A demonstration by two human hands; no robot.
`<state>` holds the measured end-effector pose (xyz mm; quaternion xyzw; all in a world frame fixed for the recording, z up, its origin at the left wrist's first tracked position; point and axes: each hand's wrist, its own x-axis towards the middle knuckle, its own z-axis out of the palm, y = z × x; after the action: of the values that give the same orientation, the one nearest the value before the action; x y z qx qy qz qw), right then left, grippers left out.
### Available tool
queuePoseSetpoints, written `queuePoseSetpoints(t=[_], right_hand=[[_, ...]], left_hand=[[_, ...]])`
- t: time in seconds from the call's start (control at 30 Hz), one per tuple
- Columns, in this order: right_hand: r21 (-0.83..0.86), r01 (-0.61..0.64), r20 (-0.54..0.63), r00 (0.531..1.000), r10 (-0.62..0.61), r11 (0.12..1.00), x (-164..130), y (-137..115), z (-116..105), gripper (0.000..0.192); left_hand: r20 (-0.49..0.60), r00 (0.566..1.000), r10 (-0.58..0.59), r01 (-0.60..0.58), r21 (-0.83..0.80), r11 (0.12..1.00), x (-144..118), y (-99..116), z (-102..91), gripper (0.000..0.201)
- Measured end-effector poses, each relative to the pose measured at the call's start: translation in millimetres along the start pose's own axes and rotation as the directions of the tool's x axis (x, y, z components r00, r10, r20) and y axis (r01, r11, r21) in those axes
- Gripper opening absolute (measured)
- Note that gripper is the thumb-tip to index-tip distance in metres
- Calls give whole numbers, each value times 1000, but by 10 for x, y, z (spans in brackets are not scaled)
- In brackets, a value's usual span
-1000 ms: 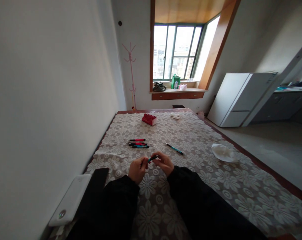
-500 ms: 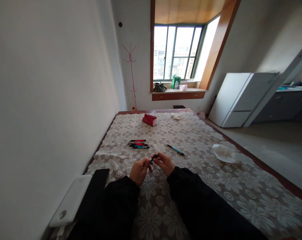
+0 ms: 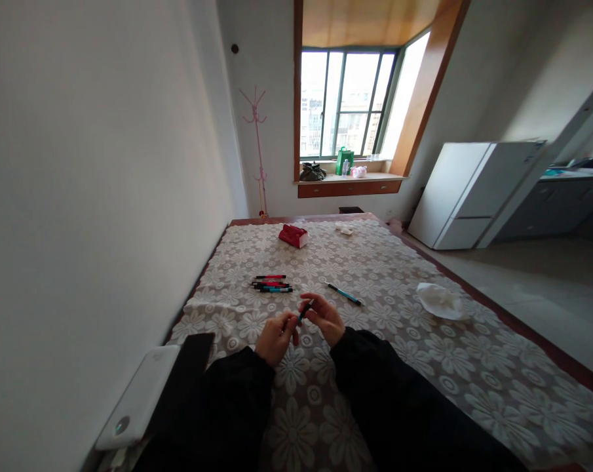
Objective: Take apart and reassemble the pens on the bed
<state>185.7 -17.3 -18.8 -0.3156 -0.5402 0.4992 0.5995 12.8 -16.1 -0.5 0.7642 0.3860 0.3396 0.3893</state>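
Lace with a white flower pattern covers the table (image 3: pixel 384 341), which fills the lower middle of the view and butts against the wall on the left. A white fridge (image 3: pixel 473 193) stands well off to the right, and a window (image 3: pixel 348 105) sits past the far end, with a pink coat stand (image 3: pixel 257 151) in the corner beside it. Near the left edge of the table lies a white slab (image 3: pixel 139 400) with a dark flap against it. A crumpled tissue (image 3: pixel 441 300) rests towards the right edge, and a red packet (image 3: pixel 293 235) lies near the far end.

Between packet and hands sits a pile of pens (image 3: pixel 271 283), red and teal ones touching side by side. 1 loose teal pen (image 3: pixel 344 294) lies apart to the right of the pile, angled.

Both hands, in black sleeves, meet just above the cloth near the table's near end. The left hand (image 3: pixel 275 337) and the right hand (image 3: pixel 323 319) are each closed on 1 short pen (image 3: pixel 303 312), teal with dark ends, pinched between fingertips and tilted up to the right. Which part each hand grips is too small to tell.
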Motion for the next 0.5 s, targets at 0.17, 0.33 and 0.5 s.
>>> queuePoseSetpoints(t=[0.17,0.33,0.5], right_hand=[[25,4,-81,997,-2,1000,17,32,-14,40],[122,53,-274,962,-18,991,62,-43,-38,40],[160,46,-360,933,15,986,96,-85,-115,36]], left_hand=[[8,999,-32,32,-20,999,13,-69,28,45],[-17,998,-55,55,13,998,12,-61,18,39],[-16,998,-53,53,29,998,11,-47,25,34]])
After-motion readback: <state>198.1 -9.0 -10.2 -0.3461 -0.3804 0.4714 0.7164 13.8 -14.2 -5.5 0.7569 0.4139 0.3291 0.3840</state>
